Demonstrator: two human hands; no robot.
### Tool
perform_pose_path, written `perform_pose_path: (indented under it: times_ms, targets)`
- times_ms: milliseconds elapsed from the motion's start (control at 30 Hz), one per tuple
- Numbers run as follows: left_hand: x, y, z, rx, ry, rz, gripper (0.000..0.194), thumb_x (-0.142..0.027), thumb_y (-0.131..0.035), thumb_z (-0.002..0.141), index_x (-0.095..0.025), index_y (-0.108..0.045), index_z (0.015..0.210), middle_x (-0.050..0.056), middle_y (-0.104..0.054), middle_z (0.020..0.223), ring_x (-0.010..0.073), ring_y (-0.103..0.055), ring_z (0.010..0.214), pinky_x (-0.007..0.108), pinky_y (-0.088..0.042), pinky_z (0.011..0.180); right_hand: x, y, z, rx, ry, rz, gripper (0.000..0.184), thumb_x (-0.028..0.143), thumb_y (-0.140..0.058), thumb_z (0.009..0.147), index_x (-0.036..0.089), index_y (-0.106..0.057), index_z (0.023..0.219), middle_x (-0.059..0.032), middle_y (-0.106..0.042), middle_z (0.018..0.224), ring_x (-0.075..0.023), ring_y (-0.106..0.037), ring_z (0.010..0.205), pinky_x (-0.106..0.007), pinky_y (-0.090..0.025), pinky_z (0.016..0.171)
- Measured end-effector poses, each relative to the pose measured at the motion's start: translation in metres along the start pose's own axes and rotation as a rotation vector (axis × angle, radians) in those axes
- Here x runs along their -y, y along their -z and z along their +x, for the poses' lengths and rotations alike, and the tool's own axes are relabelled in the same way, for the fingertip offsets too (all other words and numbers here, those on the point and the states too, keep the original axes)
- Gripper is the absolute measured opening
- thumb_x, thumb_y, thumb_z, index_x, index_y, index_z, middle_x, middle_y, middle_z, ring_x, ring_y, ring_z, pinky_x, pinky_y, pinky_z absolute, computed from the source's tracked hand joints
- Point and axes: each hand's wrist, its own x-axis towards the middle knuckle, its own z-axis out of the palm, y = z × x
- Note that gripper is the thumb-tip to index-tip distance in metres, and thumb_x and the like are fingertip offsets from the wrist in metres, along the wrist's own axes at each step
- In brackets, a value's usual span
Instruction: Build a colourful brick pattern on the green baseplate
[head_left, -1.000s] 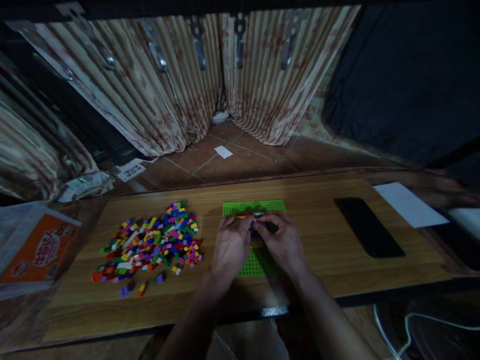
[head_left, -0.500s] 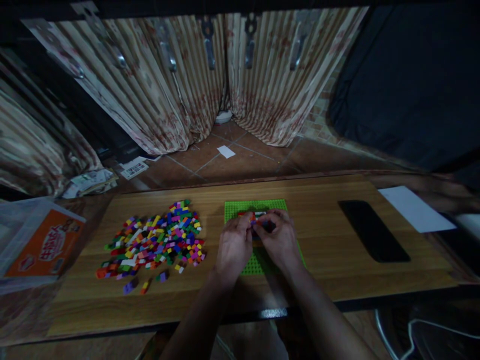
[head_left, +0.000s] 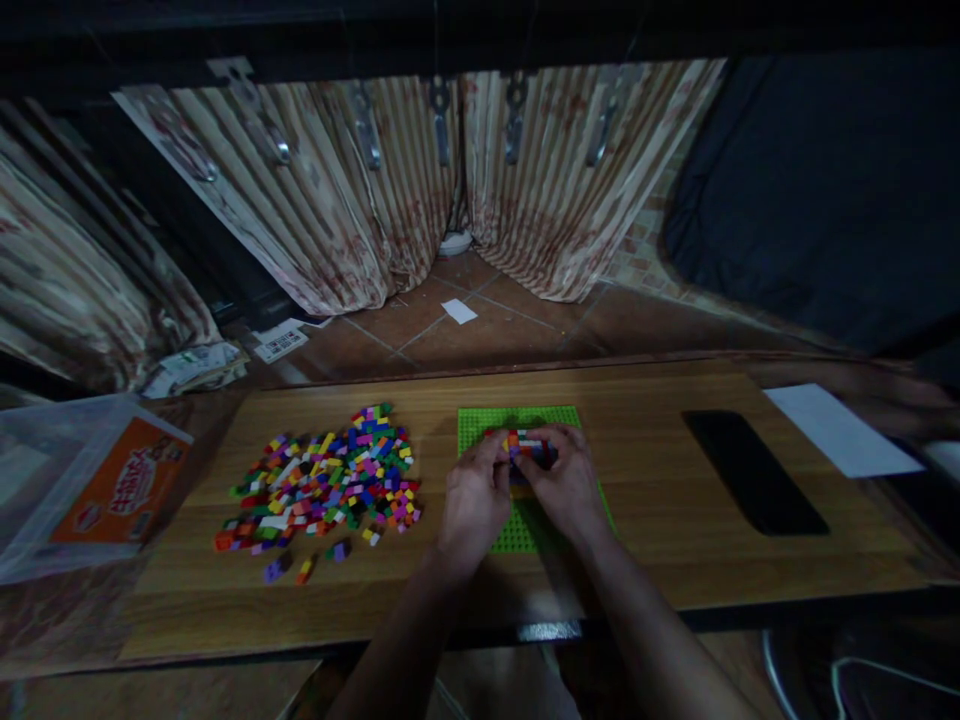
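Note:
A green studded baseplate (head_left: 517, 535) lies in front of me on the wooden table. On its upper part stands a small structure of colourful building bricks (head_left: 513, 441), with orange, red, white and bluish pieces showing. My left hand (head_left: 476, 500) has its thumb and fingers closed on the structure's left end. From the right, my right hand (head_left: 566, 485) grips the same structure, its fingers curled around the front and far side. The fingers hide much of the bricks, so I cannot make out whether a separate loose brick is among them.
A spread of loose coloured bricks (head_left: 322, 480) covers the table's left part. To the right lie a black phone-shaped slab (head_left: 754, 470) and a white sheet (head_left: 844, 430). A clear plastic box with an orange label (head_left: 112, 490) stands beyond the table's left edge.
The whole view has shifted slightly, so the table appears a little further right and lower. Both hands stay at the structure; the right fingers have moved slightly, showing more of its bricks.

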Motion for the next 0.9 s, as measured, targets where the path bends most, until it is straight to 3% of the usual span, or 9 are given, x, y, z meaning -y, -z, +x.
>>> perform_pose_path:
  times_ms: [133, 233, 367, 500, 767, 900]
  targets:
    - [0.001, 0.009, -0.003, -0.117, 0.051, -0.047, 0.035, -0.013, -0.048, 0.086, -0.021, -0.056, 0.119, 0.006, -0.068, 0.107, 0.0186, -0.065, 0.096, 0.033, -0.052, 0.089, -0.014, 0.011, 0.005, -0.089, -0.1, 0.148, 0.039, 0.043, -0.06, 0.077, 0.016, -0.064, 0.106, -0.011, -0.065, 0.102, -0.0235, -0.061, 0.093, -0.041, -0.049, 0.084]
    - [0.002, 0.015, -0.003, -0.182, 0.123, -0.021, 0.035, -0.012, -0.045, 0.086, -0.017, -0.056, 0.119, 0.01, -0.065, 0.114, 0.02, -0.065, 0.098, 0.034, -0.051, 0.089, -0.023, 0.018, 0.011, -0.16, -0.156, 0.124, 0.044, 0.045, -0.055, 0.081, 0.013, -0.063, 0.109, -0.0144, -0.067, 0.103, -0.0237, -0.064, 0.087, -0.04, -0.051, 0.077]
    - [0.002, 0.019, -0.003, -0.089, 0.206, 0.055, 0.041, -0.009, -0.044, 0.084, -0.015, -0.054, 0.123, 0.012, -0.066, 0.109, 0.0225, -0.064, 0.101, 0.035, -0.05, 0.09, -0.023, 0.019, 0.014, -0.067, -0.15, 0.029, 0.043, 0.043, -0.049, 0.083, 0.013, -0.065, 0.109, -0.0144, -0.069, 0.103, -0.0241, -0.065, 0.089, -0.041, -0.051, 0.082]
    - [0.001, 0.019, -0.006, 0.001, 0.19, 0.049, 0.044, -0.009, -0.043, 0.084, -0.017, -0.053, 0.126, 0.01, -0.068, 0.105, 0.0221, -0.063, 0.103, 0.035, -0.049, 0.092, -0.014, 0.015, 0.012, 0.068, -0.052, -0.073, 0.04, 0.04, -0.043, 0.087, 0.016, -0.067, 0.107, -0.0125, -0.069, 0.107, -0.0241, -0.064, 0.098, -0.042, -0.048, 0.089]
    - [0.007, 0.017, -0.021, 0.03, 0.118, -0.02, 0.048, -0.01, -0.041, 0.086, -0.019, -0.048, 0.133, 0.01, -0.065, 0.116, 0.0205, -0.064, 0.101, 0.033, -0.05, 0.091, -0.001, 0.015, 0.007, 0.147, -0.064, -0.255, 0.042, 0.038, -0.04, 0.087, 0.014, -0.068, 0.107, -0.0138, -0.068, 0.109, -0.0244, -0.064, 0.097, -0.038, -0.048, 0.088]
    - [0.007, 0.028, -0.025, 0.009, 0.115, 0.0, 0.045, -0.01, -0.042, 0.085, -0.017, -0.051, 0.129, 0.01, -0.067, 0.114, 0.0195, -0.064, 0.101, 0.032, -0.05, 0.092, 0.003, 0.017, 0.008, 0.165, -0.125, -0.376, 0.044, 0.042, -0.04, 0.087, 0.016, -0.068, 0.108, -0.0137, -0.069, 0.107, -0.0266, -0.065, 0.093, -0.039, -0.049, 0.083]
